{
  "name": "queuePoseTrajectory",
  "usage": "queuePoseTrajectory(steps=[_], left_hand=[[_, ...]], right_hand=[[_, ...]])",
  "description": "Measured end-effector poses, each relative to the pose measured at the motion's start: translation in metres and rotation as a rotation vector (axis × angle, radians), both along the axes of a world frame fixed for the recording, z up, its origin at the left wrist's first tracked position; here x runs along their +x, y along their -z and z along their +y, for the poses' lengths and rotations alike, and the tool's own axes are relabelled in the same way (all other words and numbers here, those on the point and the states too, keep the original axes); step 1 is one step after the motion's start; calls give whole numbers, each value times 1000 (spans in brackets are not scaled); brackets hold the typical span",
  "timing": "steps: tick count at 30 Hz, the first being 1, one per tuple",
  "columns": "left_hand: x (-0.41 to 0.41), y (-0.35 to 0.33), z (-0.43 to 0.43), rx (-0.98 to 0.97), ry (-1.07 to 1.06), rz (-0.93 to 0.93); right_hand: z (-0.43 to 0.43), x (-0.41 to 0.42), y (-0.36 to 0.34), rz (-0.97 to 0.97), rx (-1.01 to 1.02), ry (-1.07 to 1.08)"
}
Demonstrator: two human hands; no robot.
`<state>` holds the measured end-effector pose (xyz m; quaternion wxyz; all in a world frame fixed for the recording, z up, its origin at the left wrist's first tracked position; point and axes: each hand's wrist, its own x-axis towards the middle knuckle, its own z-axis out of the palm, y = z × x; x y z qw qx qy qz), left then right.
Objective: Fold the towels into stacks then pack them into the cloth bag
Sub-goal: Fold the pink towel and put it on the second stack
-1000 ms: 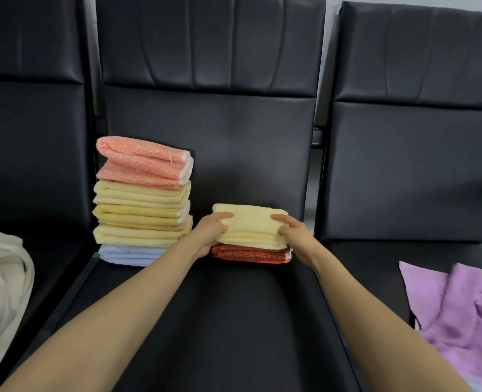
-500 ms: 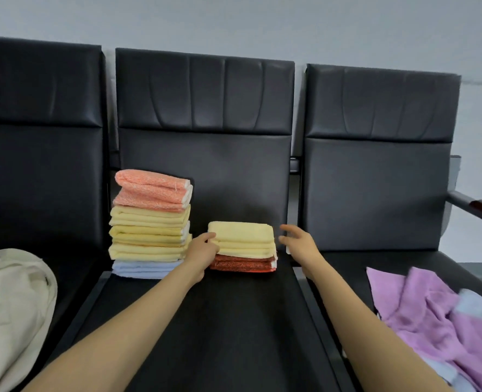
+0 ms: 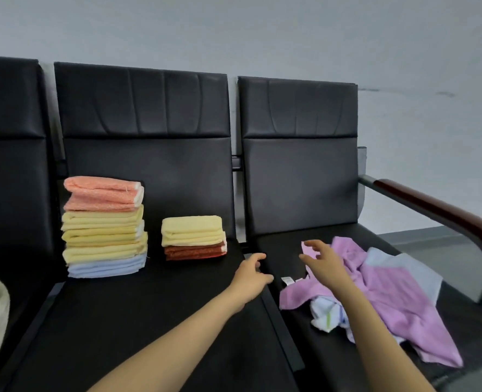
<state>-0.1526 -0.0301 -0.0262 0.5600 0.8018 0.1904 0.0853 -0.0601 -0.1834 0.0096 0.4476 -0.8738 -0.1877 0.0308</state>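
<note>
Fingers (image 3: 314,244) of left hand (image 3: 248,278) and right hand (image 3: 327,264) loosely spread, empty.

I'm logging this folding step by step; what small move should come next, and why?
Probably the right hand should close on the purple towel beneath it: it hovers open and empty, the left hand too, and that towel lies crumpled, unfolded.

One head cam, wide-angle, worn by the person: looks fwd & down, close over the bench (image 3: 149,321), seat backs straight ahead, wall (image 3: 234,29) across the top; framing skewed slightly twd right-hand seat.
</note>
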Motion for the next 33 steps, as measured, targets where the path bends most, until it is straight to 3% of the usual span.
queuePoseTrajectory(steps=[8,18,21,23,26,28,31,33], left_hand=[[34,35,-60,149,174,139],[64,60,-85,306,324,113],[69,61,-86,261,272,106],[69,60,-85,185,209,47],[71,49,-84,28,139,-115],[76,38,-80,-101,122,-230],[75,17,-73,-367,85,-265],[72,8,-65,-579,47,-291]], right_hand=[[-62,44,58,-94,-558,48],[-75,66,109,-138,-725,120],[-72,69,102,-242,-632,252],[-65,67,82,-296,-351,282],[-51,49,37,-214,164,71],[-48,36,15,-176,297,-84],[-54,35,19,-118,264,-172],[-60,48,37,-119,-32,-177]])
